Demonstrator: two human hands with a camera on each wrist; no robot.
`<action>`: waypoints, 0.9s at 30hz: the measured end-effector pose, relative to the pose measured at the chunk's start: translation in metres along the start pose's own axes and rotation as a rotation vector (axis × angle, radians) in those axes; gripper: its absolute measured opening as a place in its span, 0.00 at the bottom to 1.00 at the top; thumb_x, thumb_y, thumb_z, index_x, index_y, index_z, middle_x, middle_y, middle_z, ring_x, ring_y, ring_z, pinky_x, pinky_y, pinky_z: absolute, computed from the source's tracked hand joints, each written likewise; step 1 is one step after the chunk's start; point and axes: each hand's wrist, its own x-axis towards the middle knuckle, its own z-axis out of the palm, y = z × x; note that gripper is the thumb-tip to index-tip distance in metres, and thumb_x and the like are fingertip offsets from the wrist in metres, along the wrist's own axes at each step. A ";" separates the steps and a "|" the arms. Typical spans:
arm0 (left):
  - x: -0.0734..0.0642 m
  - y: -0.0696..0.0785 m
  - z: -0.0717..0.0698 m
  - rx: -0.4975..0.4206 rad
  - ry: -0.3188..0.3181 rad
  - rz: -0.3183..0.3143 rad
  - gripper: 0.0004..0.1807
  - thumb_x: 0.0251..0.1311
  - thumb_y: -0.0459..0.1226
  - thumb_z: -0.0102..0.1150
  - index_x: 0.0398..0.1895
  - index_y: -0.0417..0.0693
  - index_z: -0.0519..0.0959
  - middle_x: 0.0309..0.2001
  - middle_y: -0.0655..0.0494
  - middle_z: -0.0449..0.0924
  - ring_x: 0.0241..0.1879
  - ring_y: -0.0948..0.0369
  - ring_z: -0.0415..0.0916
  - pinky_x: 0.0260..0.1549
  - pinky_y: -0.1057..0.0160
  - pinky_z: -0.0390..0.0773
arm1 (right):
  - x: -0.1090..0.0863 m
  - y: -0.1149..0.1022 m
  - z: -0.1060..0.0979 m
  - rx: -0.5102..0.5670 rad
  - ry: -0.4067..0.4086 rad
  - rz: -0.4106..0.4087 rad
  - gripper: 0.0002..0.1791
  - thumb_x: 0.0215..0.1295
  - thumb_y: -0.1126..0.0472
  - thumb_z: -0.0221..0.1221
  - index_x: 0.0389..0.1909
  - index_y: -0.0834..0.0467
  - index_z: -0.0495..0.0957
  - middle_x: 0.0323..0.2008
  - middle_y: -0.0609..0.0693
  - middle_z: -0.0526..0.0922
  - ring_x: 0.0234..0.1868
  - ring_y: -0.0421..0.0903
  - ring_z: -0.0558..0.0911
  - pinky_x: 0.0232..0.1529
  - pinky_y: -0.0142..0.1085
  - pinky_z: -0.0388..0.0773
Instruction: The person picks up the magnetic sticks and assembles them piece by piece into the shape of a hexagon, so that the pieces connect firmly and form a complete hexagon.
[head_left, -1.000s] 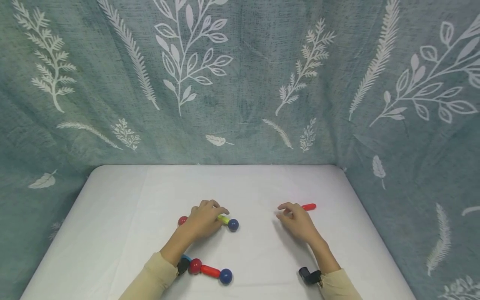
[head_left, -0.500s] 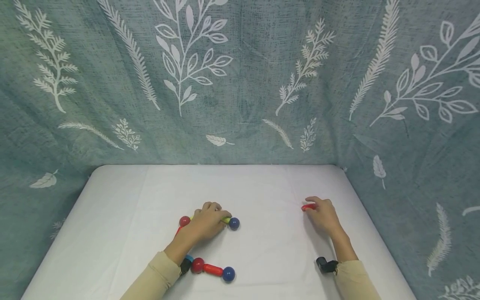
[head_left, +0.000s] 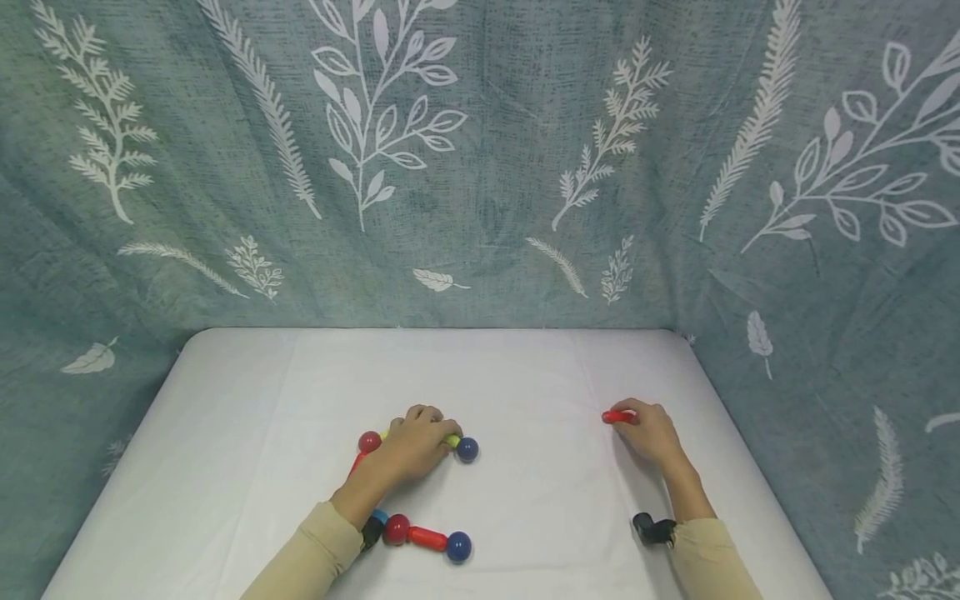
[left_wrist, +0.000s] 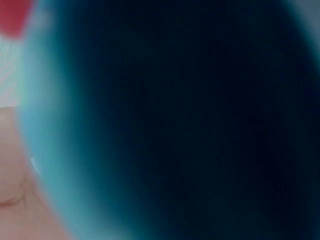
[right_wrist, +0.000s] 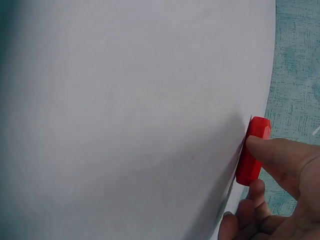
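Note:
My right hand (head_left: 648,433) pinches a red stick (head_left: 617,417) between thumb and fingers at the table's right side. The right wrist view shows the thumb laid across this faceted red stick (right_wrist: 254,155). My left hand (head_left: 416,442) curls over a yellow-green stick (head_left: 452,440), which has a dark blue ball (head_left: 467,450) at its right end. A red ball (head_left: 369,442) shows left of that hand, and another red stick (head_left: 357,463) runs down from it, partly hidden by the forearm. In the left wrist view a blurred blue round thing (left_wrist: 55,125) blocks most of the picture.
Nearer the front lies a second red ball (head_left: 396,529), joined by a red stick (head_left: 427,538) to a blue ball (head_left: 458,547). A light blue piece (head_left: 380,516) peeks out beside the left wrist camera (head_left: 371,533). A leaf-patterned curtain (head_left: 480,167) surrounds the white table (head_left: 525,367).
My right hand has moved right and taken hold of the red stick. The left hand and the joined pieces under it have shifted slightly right.

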 end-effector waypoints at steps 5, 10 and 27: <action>0.001 -0.001 0.001 0.000 0.001 -0.006 0.14 0.67 0.41 0.62 0.54 0.62 0.82 0.57 0.50 0.75 0.63 0.46 0.65 0.54 0.39 0.69 | -0.002 -0.001 -0.001 0.003 0.003 0.014 0.16 0.63 0.64 0.66 0.51 0.64 0.81 0.37 0.61 0.74 0.38 0.55 0.70 0.34 0.45 0.69; 0.001 -0.001 0.002 -0.007 0.003 -0.006 0.13 0.67 0.42 0.62 0.53 0.61 0.82 0.57 0.49 0.75 0.63 0.45 0.66 0.54 0.39 0.69 | -0.008 -0.010 0.003 0.035 -0.003 0.008 0.15 0.62 0.62 0.66 0.49 0.63 0.82 0.38 0.61 0.76 0.39 0.55 0.73 0.34 0.45 0.72; 0.001 -0.004 0.004 -0.043 0.021 -0.002 0.13 0.66 0.42 0.63 0.52 0.59 0.83 0.56 0.50 0.75 0.62 0.45 0.66 0.53 0.39 0.70 | -0.045 -0.084 0.050 0.217 -0.110 -0.084 0.11 0.60 0.58 0.70 0.43 0.52 0.85 0.34 0.47 0.79 0.29 0.44 0.74 0.29 0.38 0.69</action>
